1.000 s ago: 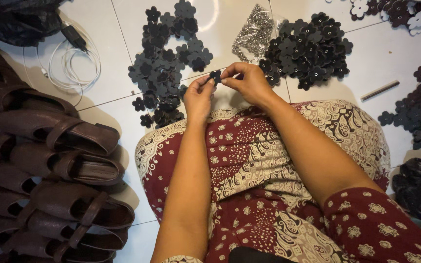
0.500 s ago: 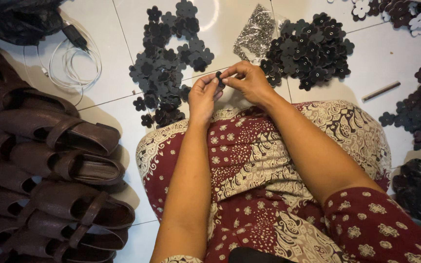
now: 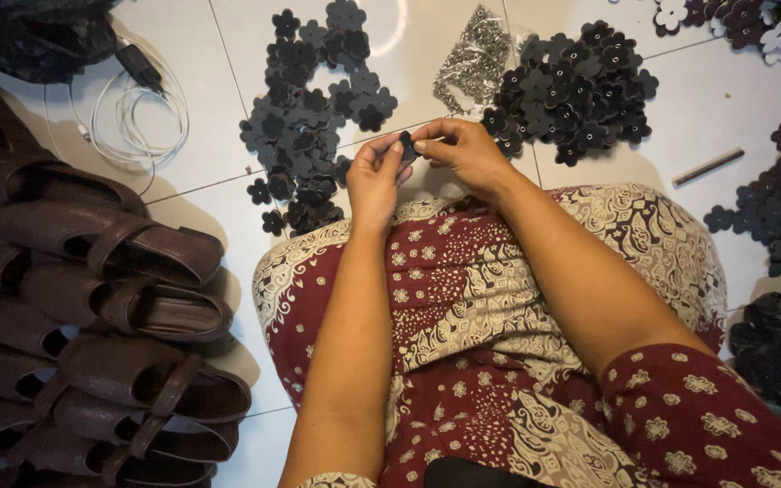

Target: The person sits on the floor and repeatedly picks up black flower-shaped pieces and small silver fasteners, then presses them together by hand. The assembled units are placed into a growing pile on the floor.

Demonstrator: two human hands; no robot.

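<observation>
Pinching small dark flower piece (image 3: pixel 406 145) w/ both hands, prob. | piles just beyond | floor btwn bare

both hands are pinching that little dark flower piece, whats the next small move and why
Probably press the small dark flower piece together between the fingertips, then set it on a pile. The left hand and right hand both pinch it above the lap, the loose flower pile lies just left, and the heap of small metal parts sits ahead.

Home workshop: tiled floor (image 3: pixel 228 36), stacked sandals (image 3: pixel 110 298).
</observation>
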